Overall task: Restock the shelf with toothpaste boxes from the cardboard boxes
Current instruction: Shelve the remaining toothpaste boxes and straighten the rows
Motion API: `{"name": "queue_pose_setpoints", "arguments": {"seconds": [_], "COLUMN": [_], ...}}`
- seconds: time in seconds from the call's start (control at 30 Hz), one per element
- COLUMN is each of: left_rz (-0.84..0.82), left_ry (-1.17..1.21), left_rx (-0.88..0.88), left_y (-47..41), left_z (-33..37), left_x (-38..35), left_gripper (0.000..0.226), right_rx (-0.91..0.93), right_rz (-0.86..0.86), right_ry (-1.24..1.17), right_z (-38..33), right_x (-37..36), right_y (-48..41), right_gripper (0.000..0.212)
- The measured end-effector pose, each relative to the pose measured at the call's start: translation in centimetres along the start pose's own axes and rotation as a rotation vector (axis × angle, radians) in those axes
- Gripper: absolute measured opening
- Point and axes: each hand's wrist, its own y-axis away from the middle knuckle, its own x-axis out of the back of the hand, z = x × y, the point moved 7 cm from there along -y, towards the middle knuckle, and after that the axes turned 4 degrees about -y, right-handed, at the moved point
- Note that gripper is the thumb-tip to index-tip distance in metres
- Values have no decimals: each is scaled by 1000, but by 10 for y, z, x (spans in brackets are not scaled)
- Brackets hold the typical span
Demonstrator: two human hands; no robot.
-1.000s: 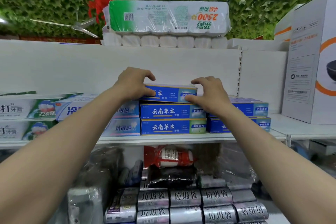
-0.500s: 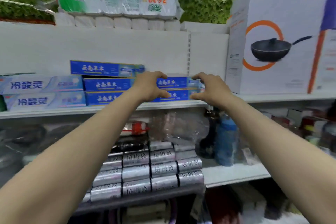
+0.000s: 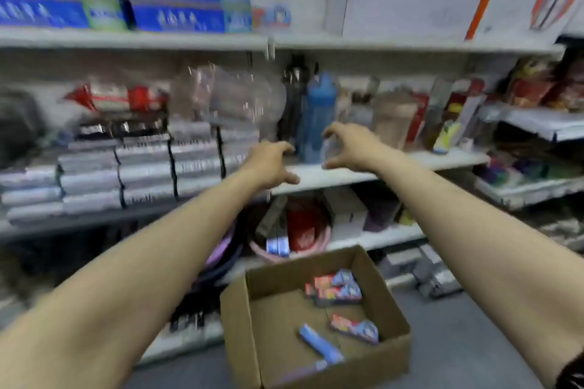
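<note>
Top shelf, 11 o'clock: stacked toothpaste boxes, two piles side by side.
Top shelf, 1 o'clock: large carton, right of the piles and apart from them.
Middle shelf, 9 o'clock: packed rolls, stacked in rows.
Middle shelf, 12 o'clock: bottle, right of the rolls.
Centre: left hand and right hand, side by side, apart, before the bottle.
Floor, 6 o'clock: cardboard box, before the shelving, below both hands.
Inside the cardboard box: loose toothpaste boxes, lying on its bottom.
</note>
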Motion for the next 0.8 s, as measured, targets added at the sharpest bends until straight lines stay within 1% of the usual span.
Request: {"name": "queue_pose_setpoints", "arguments": {"seconds": [0.2,0.3,0.43,0.53,0.6,0.7,0.8], "left_rz": [-298,-440,-579,-686,-773,-902,-1021], "left_ry": [33,81,124,153,193,235,248], "left_rx": [84,144,171,224,259,334,409], "left_y": [23,36,46,56,63,77,90], "left_z": [-25,-45,-68,-84,-96,-117,-141], "left_x": [-148,-214,-286,-331,-365,-414,-455], "left_gripper": [75,74,72,66,63,59,61], "right_rx": [-135,-221,-345,-444,-514,-612,-676], "right_rz": [-268,-444,-614,-733,-800,-854,-900], "right_ry": [-108,-131,-174,-205,-252,-322,-361], "right_z": [70,103,148,176,191,209,222], "right_x": [-130,-198,-275,-325,-357,-407,-454], "right_y": [30,50,76,95,104,116,126], "right_gripper": [66,69,65,62,60,56,53]}}
